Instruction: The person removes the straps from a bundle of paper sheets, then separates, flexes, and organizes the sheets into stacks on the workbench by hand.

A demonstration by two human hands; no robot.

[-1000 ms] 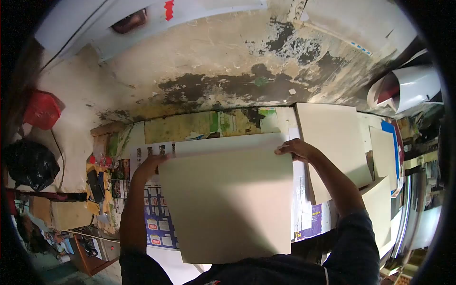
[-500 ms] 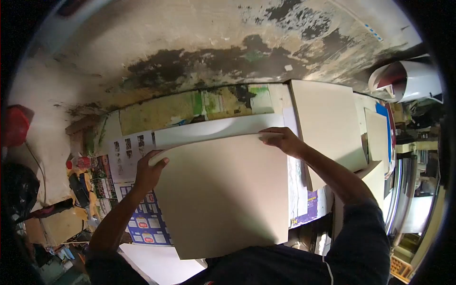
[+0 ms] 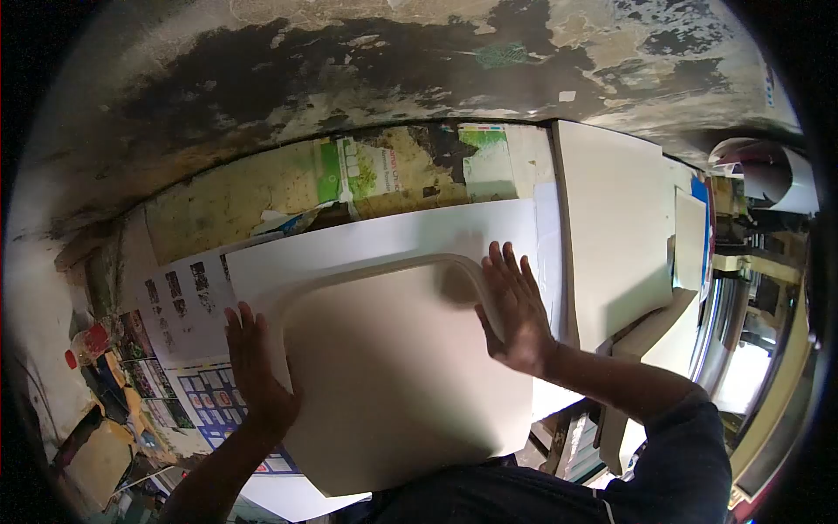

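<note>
A beige stack of cardboard sheets (image 3: 406, 375) stands tilted in front of me, its lower end near my body and its far edge over a large white sheet (image 3: 349, 244). My left hand (image 3: 260, 375) lies along the stack's left side, fingers straight and pointing away from me. On the opposite side, my right hand (image 3: 517, 319) rests its palm near the far right corner, fingers extended and slightly spread. Neither hand has its fingers wrapped round the stack. The bottom edge near my shirt is partly hidden.
Another beige stack of board (image 3: 615, 227) lies to the right on the worktable. Printed sheets (image 3: 205, 397) cover the table's left part. A peeling, stained wall (image 3: 393, 70) runs along the back. Rolled material (image 3: 772, 175) sits at the far right.
Both hands have let go of the far corners and moved to the stack's sides, fingers now straight. The stack's far edge looks lower and more rounded. My view has shifted.
</note>
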